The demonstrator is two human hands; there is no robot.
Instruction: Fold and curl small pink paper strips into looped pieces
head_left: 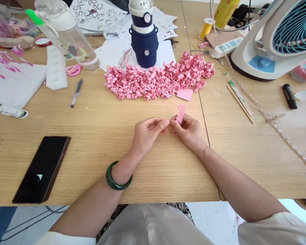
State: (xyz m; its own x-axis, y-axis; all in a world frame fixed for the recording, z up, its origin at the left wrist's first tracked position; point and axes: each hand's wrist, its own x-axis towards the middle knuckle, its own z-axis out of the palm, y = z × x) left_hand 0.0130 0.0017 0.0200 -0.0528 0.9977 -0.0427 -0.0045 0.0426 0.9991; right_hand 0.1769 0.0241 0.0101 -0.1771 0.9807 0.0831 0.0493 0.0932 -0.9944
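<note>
Between the thumb and fingers of my right hand (190, 131) is a small pink paper piece (182, 114) with a curly, fringed left edge. My left hand (150, 133) is closed in a pinch beside it, its fingertips meeting those of the right hand; whatever it pinches is too small to make out. A green bangle (114, 183) circles my left wrist. Beyond both hands lies a long heap of curled pink paper pieces (148, 83). A flat pink paper rectangle (185, 94) rests at the heap's front right.
A dark blue bottle (145, 47) stands behind the heap. At left are a phone (42, 170), a pen (77, 93), pink scissors (73, 70) and a clear bottle (73, 44). To the right are a fan (262, 51), sticks (241, 103), a marker (289, 96) and a twisted cord (277, 127).
</note>
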